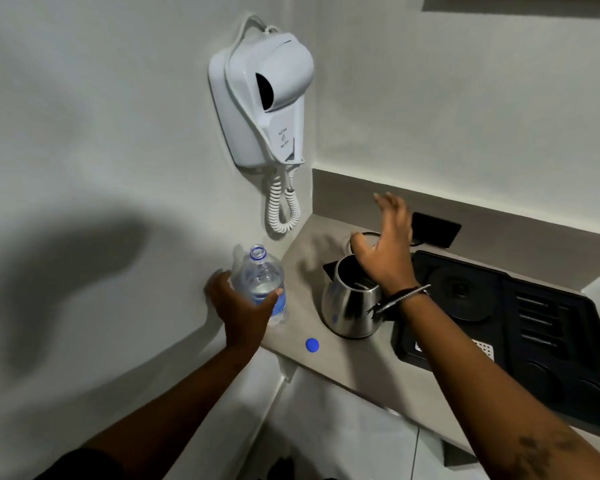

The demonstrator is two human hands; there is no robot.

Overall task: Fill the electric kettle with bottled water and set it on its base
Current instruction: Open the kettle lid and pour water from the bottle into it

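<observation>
A steel electric kettle [347, 303] stands on the grey counter [354, 368] with its top open and dark inside. My right hand [385, 244] hovers over the kettle's far rim, fingers spread, holding nothing. A clear water bottle [262, 278], uncapped and partly full, stands upright at the counter's left end with my left hand [239, 306] wrapped around its lower half. Its blue cap [312, 345] lies on the counter in front of the kettle. The round kettle base [463, 292] sits in a black tray [541, 327] to the right.
A white wall-mounted hair dryer [264, 98] with a coiled cord hangs above the counter's left corner. A black socket plate [435, 229] is on the back ledge behind the kettle. The tray has slots and round recesses at its right.
</observation>
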